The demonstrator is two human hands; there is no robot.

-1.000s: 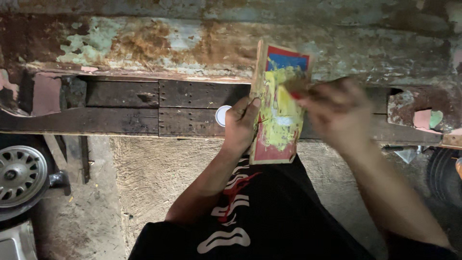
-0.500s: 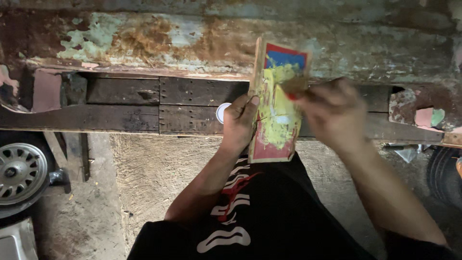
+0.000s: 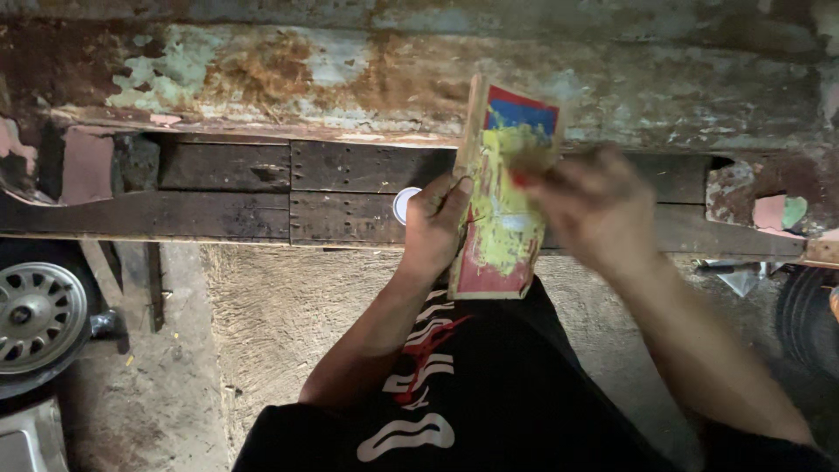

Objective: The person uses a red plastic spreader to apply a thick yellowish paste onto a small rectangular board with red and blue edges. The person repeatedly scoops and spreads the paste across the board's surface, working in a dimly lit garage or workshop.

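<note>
Wood, painted red with a blue patch at the top and smeared yellow down the middle: that is the small board (image 3: 502, 210) I have standing nearly upright over my lap, its top leaning toward the rusty, flaking metal beam (image 3: 350, 70) ahead. My left hand (image 3: 434, 223) is wrapped around its left edge, fingers closed on the board and thumb on the painted face. My right hand (image 3: 594, 205) is blurred in front of the board's right side; something red-tipped shows at my fingers against the yellow, but I cannot tell how that hand is closed or what exactly it holds. Just behind my left hand a small round white cap (image 3: 404, 204) sits on the dark wooden planks (image 3: 262, 192). An alloy wheel (image 3: 35, 315) lies at the far left on the concrete floor (image 3: 288, 306).
</note>
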